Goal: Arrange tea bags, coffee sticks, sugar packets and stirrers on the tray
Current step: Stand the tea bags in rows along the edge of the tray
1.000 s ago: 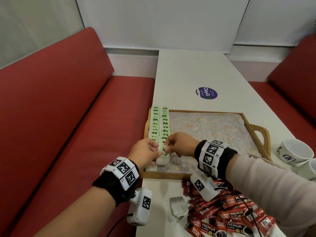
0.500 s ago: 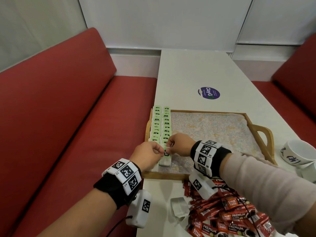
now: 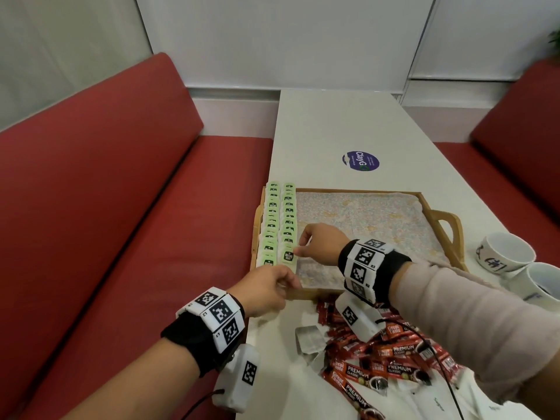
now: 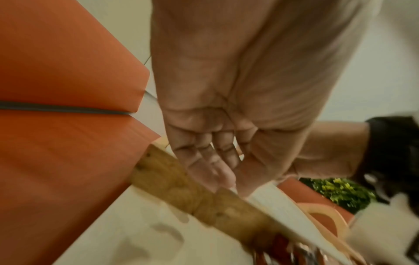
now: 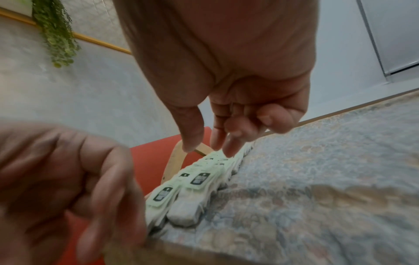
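Note:
Two rows of green-tagged tea bags (image 3: 280,222) lie overlapped along the left side of the wooden tray (image 3: 357,190), which is lined with a patterned cloth. My right hand (image 3: 300,248) hovers at the near end of the right row, thumb and forefinger apart and pointing down, fingertips at the nearest tea bag (image 3: 288,256). In the right wrist view this hand (image 5: 207,150) holds nothing above the tea bags (image 5: 199,179). My left hand (image 3: 272,286) sits by the tray's front rim (image 4: 181,188), fingers loosely curled and empty.
A heap of red coffee sticks (image 3: 378,359) and a loose pale tea bag (image 3: 309,341) lie on the white table in front of the tray. Two white cups (image 3: 503,253) stand at the right. Red benches (image 3: 121,237) flank the table.
Both hands have let go of the tea bag, which now lies at the near end of the right row. My left hand has drawn back to the tray's front rim.

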